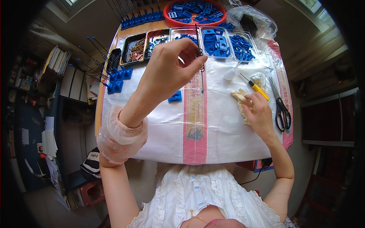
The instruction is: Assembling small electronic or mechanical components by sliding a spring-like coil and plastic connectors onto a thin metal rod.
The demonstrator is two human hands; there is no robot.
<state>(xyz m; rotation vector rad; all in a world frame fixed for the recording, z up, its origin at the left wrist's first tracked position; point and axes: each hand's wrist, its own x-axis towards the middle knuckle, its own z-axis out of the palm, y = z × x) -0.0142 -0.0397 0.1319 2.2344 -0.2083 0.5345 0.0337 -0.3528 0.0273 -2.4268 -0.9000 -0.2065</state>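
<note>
Looks like a room in a home, lined with books [57,65] and papers [48,142], lit by a window [323,21] and furnished with a red plastic stool [92,193]. Doubles as a small workshop, judging by the trays [216,57] of small blue parts [241,48] and the scissors [280,103] on the sheet-covered tabletop [159,140].

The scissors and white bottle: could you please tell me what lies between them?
The head view shows a yellow-handled tool and a crumpled whitish wad there.

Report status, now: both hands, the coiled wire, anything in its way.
Left hand pinching black coiled wire, near upright. Right hand at crumpled beige cloth, grip unclear. Nothing seen blocking the wire; small blue part lies to its left.
</note>
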